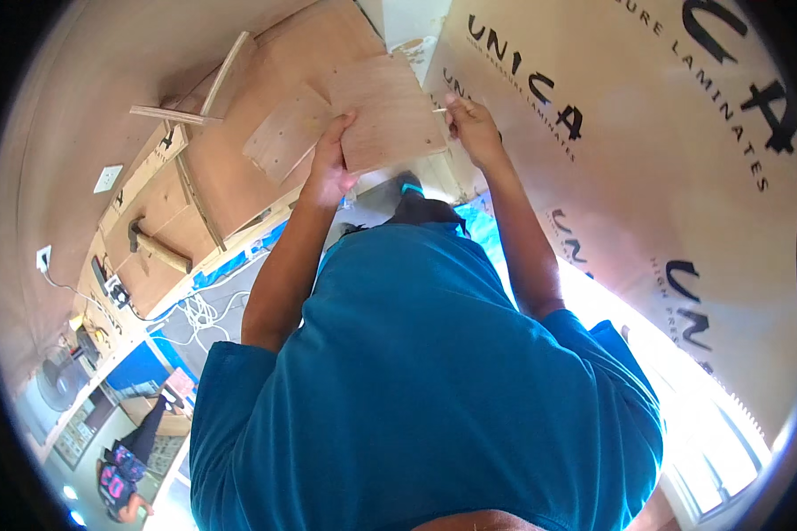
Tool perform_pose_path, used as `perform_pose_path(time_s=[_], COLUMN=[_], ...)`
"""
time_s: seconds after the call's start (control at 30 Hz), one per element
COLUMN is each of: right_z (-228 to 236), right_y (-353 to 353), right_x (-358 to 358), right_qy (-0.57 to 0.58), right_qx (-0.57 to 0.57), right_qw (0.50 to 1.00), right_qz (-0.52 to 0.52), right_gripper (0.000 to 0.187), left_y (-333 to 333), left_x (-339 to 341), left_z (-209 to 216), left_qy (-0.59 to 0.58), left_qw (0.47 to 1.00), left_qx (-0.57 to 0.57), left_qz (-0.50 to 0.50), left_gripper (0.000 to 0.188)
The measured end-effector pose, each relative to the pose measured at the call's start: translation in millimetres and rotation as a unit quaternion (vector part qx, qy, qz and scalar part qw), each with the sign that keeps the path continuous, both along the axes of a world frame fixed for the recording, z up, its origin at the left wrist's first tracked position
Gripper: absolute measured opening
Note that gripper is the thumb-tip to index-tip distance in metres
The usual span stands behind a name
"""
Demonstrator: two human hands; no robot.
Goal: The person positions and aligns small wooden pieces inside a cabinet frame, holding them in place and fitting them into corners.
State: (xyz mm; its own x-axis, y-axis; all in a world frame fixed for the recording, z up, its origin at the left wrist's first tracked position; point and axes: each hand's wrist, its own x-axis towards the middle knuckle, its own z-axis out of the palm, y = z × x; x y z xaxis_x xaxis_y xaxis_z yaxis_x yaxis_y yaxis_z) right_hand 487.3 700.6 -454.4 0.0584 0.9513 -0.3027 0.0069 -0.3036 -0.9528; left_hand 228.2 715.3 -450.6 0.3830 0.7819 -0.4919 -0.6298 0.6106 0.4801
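Observation:
My left hand [332,164] grips the near left edge of a square plywood board [390,111], thumb on top and fingers hidden underneath. My right hand [474,130] is closed just beyond the board's right edge, pinching a thin, pale stick-like thing [440,110] that points toward the board. Its exact kind is too small to tell. A smaller plywood piece [285,133] lies to the left, partly behind the board and my left hand.
On the wooden bench at left lie a hammer [161,251] and crossed wood strips [226,75]. White cords [199,317] are bundled below it. A large printed laminate panel [611,133] stands close on my right. Another person [119,482] is at the lower left.

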Motion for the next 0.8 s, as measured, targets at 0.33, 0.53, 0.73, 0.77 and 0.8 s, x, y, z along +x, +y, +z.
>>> perform_pose_path(time_s=[0.33,0.53,0.73,0.77,0.8], right_z=[-71,-91,-9,-9,-9], right_y=[-173,-203,-122,-112,-105], right_x=[64,-2,-96,-95,-88], right_qy=[-0.005,0.081,0.45,0.459,0.453], right_qx=[-0.007,-0.017,0.076,0.048,0.042], right_qw=[0.997,0.995,0.877,0.856,0.863], right_qz=[-0.082,-0.05,-0.149,-0.232,-0.218], right_gripper=[0.024,0.067,0.067,0.062,0.062], left_y=[6,-27,-36,-34,-31], left_x=[-83,-49,17,26,36], left_z=[-3,4,-33,-35,-36], left_qy=[-0.137,-0.086,-0.145,-0.152,-0.139], left_qw=[0.99,0.995,0.975,0.976,0.976], left_qx=[0.038,0.029,-0.003,0.0,0.01], left_qz=[0.016,-0.047,-0.169,-0.154,-0.166], left_gripper=[0.058,0.059,0.061,0.061,0.06])
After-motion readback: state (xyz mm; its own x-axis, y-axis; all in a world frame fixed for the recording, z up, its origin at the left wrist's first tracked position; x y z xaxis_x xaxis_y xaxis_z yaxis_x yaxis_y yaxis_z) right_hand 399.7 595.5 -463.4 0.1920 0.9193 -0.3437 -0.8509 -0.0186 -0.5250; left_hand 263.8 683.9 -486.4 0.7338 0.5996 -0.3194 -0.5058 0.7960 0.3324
